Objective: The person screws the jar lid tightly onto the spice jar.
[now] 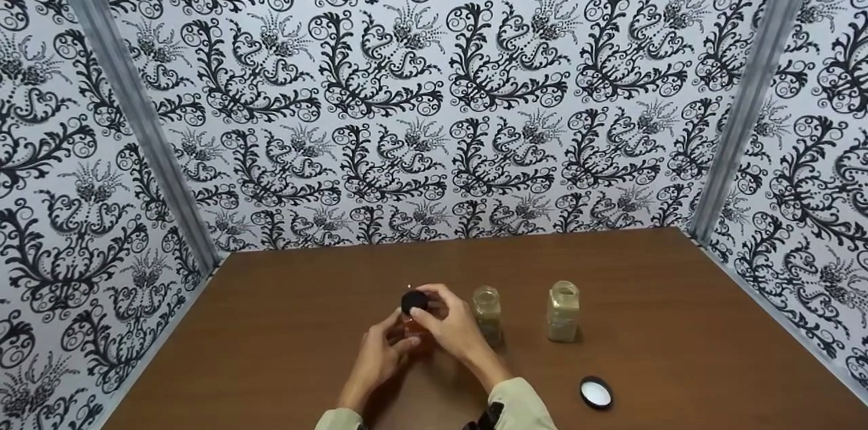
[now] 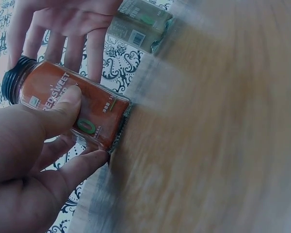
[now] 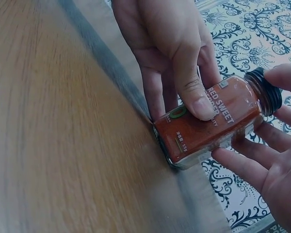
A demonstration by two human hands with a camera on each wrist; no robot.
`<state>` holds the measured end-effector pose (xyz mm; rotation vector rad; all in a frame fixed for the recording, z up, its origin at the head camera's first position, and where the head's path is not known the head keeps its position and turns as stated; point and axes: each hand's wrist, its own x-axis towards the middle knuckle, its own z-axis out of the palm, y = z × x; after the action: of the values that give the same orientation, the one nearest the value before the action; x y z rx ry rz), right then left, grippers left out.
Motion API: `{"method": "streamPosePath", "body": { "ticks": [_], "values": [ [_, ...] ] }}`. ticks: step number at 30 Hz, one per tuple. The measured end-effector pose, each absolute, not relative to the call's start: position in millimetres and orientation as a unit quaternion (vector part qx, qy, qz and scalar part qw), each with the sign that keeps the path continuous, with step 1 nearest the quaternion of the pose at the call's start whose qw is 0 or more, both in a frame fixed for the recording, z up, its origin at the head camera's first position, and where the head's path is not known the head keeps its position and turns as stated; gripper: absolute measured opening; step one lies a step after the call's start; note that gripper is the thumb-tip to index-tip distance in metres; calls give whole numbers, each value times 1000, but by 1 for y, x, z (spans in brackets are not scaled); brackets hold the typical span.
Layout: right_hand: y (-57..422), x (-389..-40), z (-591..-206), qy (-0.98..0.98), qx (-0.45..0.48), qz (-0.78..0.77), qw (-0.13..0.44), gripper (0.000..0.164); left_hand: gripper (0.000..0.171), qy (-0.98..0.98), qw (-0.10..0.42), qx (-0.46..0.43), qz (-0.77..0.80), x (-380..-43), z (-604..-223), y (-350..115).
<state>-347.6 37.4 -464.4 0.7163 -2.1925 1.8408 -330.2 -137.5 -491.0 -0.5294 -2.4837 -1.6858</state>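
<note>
Sleeves: nearest to us, two pale cuffs (image 1: pixel 521 406), with a dark strap showing at the right one.
Loose lid: to the right of the cuffs we see a black-rimmed lid (image 1: pixel 597 393), white inside facing up, well apart from the hands.
Left hand: this hand (image 1: pixel 378 354) grips the jar body, thumb across its label and fingers curled round the glass.
Red jar: between both hands stands a glass jar of red powder (image 3: pixel 208 132), cap uppermost; we read "RED SWEET" on it. Whether its base touches the wood we cannot tell.
Right hand: thumb and fingers of this one (image 1: pixel 456 328) pinch the black cap (image 1: pixel 414 302) on the jar's neck.
In the way: a capless greenish jar (image 1: pixel 487 313) stands just beside the right hand, the wrist close by its foot.
Farther right: a second capless jar (image 1: pixel 563 315), paler inside, stands apart from the first.
Tabletop: brown wood (image 1: pixel 305 301) runs back under everything.
Backdrop: farthest off, we face black-scrolled white panels (image 1: pixel 386 87) between grey posts (image 1: pixel 129 104).
</note>
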Motion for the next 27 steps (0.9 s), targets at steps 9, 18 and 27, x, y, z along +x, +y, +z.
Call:
{"method": "streamPosePath", "body": {
  "ticks": [9, 18, 27],
  "values": [
    [38, -349, -466, -744, 240, 617, 91, 41, 67, -819, 65, -181, -541, -330, -490, -137],
    [36, -348, -467, -737, 229, 630, 85, 36, 69, -816, 61, -177, -547, -331, -492, -136],
    [36, -349, -468, -744, 226, 622, 92, 37, 71, -822, 70, -180, -536, -332, -493, -136]
  ]
}}
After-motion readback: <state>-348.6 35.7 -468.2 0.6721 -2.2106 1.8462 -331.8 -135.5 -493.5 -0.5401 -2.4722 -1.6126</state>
